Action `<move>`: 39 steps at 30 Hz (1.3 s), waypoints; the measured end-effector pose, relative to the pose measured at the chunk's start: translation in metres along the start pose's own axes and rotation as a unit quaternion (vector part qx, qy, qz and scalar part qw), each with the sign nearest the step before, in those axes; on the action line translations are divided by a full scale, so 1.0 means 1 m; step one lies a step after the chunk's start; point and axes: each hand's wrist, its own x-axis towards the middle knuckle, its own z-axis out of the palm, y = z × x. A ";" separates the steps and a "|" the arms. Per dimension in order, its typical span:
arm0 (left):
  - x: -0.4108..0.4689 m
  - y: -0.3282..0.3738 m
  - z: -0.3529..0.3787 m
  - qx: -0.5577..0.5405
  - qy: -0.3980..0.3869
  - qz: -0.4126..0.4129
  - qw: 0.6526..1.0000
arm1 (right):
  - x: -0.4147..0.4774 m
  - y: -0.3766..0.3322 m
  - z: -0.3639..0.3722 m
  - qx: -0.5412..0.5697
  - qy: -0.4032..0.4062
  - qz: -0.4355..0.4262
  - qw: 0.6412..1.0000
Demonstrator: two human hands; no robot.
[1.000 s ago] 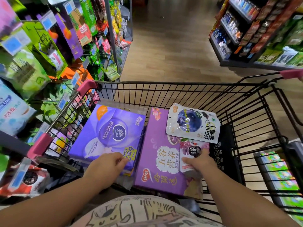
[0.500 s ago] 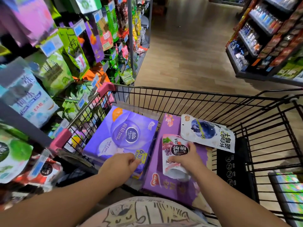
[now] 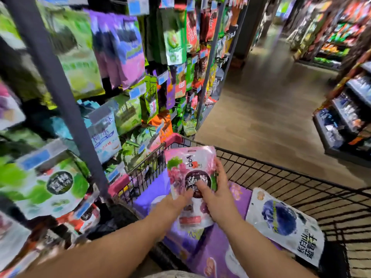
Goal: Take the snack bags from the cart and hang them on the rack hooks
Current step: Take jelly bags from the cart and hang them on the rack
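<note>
A pink and white grape snack bag (image 3: 188, 167) is held upright above the black wire cart (image 3: 281, 173). My right hand (image 3: 216, 191) grips its right side, thumb across the front label. My left hand (image 3: 174, 201) holds its lower left edge. A white bag with a blueberry picture (image 3: 285, 223) lies flat in the cart on a purple box (image 3: 212, 251). The rack (image 3: 140, 81) of hanging snack bags rises on the left, close to the cart, much of it blurred.
A dark grey upright post (image 3: 54, 77) of the rack stands at the near left. Blue price tags sit on the hook ends. Wood-look aisle floor (image 3: 271, 109) runs ahead. Dark shelving with goods (image 3: 345, 115) lines the right side.
My right hand lifted the grape bag off the purple box and raised it upright. My left hand left the blue tissue pack and joined it on the bag. The view swung up and left.
</note>
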 end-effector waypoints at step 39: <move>-0.156 0.143 -0.253 0.050 0.506 0.279 0.815 | 0.037 -0.239 0.282 -0.028 -0.271 -0.350 0.896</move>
